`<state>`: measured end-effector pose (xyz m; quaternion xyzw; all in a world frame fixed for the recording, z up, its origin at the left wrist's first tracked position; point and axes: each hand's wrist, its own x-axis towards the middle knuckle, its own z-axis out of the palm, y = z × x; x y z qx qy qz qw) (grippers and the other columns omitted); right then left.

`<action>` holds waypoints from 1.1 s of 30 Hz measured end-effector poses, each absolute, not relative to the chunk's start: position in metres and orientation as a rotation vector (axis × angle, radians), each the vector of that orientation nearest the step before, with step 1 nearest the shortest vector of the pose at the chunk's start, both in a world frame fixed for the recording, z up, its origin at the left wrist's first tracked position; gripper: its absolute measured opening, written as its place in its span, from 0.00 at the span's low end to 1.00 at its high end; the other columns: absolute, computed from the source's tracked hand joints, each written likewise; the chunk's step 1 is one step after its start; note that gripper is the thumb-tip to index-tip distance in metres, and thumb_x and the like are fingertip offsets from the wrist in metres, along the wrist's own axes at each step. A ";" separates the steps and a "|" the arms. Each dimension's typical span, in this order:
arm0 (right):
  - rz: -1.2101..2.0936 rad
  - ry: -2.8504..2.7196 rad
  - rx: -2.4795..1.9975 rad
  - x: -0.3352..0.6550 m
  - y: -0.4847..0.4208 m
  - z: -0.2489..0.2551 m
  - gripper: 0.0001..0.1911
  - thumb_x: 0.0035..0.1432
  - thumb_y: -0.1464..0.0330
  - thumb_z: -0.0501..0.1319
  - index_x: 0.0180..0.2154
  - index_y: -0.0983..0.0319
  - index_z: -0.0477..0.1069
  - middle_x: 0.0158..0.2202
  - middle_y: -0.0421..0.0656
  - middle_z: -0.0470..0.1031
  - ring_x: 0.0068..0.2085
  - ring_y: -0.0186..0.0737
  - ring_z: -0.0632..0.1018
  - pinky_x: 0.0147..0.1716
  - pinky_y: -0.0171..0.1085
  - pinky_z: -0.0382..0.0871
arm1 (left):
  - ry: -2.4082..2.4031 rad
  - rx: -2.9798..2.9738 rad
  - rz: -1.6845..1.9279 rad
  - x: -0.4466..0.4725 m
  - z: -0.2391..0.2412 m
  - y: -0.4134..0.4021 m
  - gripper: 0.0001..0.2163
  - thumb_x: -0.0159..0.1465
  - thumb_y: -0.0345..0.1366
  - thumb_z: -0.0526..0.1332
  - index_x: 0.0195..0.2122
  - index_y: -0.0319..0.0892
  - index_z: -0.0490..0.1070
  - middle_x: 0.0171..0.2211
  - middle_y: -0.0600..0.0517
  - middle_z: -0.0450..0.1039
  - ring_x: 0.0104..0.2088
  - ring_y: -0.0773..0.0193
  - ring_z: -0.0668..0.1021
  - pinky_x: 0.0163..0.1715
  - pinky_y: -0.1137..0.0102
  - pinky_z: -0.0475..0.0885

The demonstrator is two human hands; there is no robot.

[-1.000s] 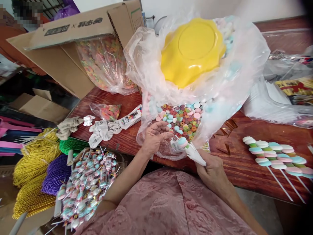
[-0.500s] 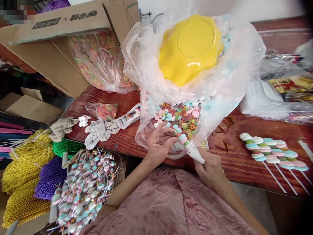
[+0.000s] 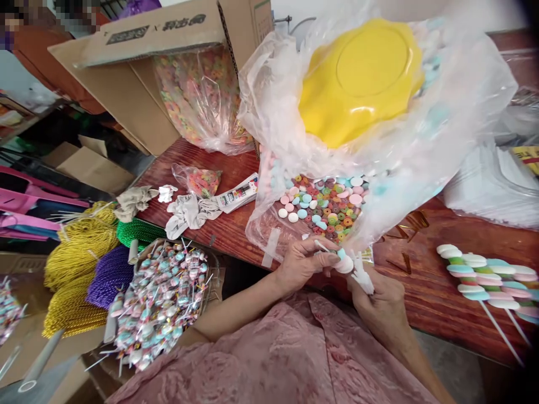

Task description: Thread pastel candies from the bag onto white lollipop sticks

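Note:
My left hand (image 3: 301, 265) is closed, thumb and fingers pinching a short candy skewer (image 3: 345, 265) of white and pale blue marshmallow discs. A thin white stick shows at its fingertips. My right hand (image 3: 381, 294) is wrapped round a bunch of white sticks (image 3: 361, 274), right beside the skewer's end. Just beyond both hands, loose pastel discs and gummy rings (image 3: 332, 210) lie on a clear plastic bag (image 3: 269, 224). Finished-looking candy skewers (image 3: 488, 275) lie side by side on the table to the right.
A yellow scalloped bowl (image 3: 362, 84) sits upside down on the bag. A cardboard box (image 3: 236, 33) with bagged gummy rings (image 3: 202, 101) stands at the back left. Wrapped lollipops (image 3: 164, 303) fill a container below left, beside coiled cords (image 3: 76, 275). Gloves (image 3: 185, 216) lie on the red-brown table (image 3: 236, 221).
My left hand has closed on the candy skewer by my right hand; before, its fingers were spread near the loose candies. The view has turned left, shifting everything rightward.

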<state>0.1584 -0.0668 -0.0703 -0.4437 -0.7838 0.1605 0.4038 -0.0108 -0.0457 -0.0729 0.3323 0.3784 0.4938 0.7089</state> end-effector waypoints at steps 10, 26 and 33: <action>0.399 -1.833 -1.272 0.183 -0.064 -0.071 0.13 0.60 0.74 0.60 0.23 0.60 0.68 0.17 0.34 0.64 0.16 0.29 0.65 0.18 0.31 0.59 | 1.599 1.635 1.171 -0.082 -0.071 0.008 0.16 0.62 0.51 0.66 0.38 0.41 0.79 0.33 0.49 0.76 0.33 0.62 0.75 0.36 0.66 0.74; 0.259 -1.996 -1.105 0.168 -0.067 -0.077 0.13 0.57 0.79 0.54 0.38 0.62 0.74 0.27 0.40 0.79 0.19 0.33 0.72 0.20 0.32 0.64 | 1.695 2.215 0.992 -0.069 -0.094 0.005 0.11 0.63 0.29 0.61 0.45 0.40 0.79 0.42 0.45 0.82 0.40 0.56 0.77 0.46 0.58 0.73; 0.352 -2.016 -1.153 0.165 -0.068 -0.085 0.15 0.56 0.79 0.53 0.41 0.62 0.74 0.31 0.42 0.81 0.26 0.37 0.80 0.26 0.33 0.69 | 1.246 1.157 1.235 -0.057 -0.064 -0.012 0.13 0.52 0.38 0.73 0.38 0.40 0.83 0.36 0.49 0.83 0.27 0.68 0.78 0.27 0.72 0.76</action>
